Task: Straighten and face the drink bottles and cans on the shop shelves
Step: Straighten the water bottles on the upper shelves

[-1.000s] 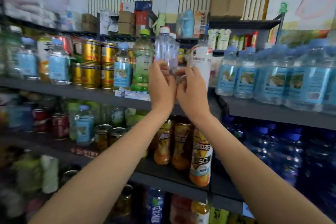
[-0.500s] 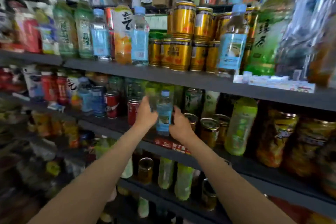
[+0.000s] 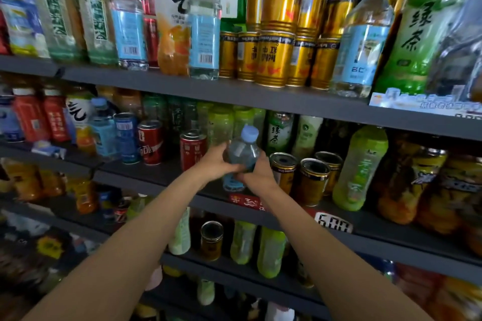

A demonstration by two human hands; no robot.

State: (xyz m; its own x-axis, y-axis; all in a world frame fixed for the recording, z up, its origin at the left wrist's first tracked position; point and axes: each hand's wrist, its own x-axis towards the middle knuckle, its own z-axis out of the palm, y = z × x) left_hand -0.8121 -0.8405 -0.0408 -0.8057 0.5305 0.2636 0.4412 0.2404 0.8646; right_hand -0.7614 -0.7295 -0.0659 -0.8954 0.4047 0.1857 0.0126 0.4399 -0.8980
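My left hand (image 3: pixel 215 163) and right hand (image 3: pixel 257 174) both curl around a small water bottle (image 3: pixel 241 156) at the middle shelf's (image 3: pixel 167 177) front edge, its long axis tilted, cap leaning right, between my palms.

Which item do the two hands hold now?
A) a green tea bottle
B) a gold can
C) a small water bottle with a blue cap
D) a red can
C: the left hand and right hand both wrap the water bottle, whose blue cap shows above them.
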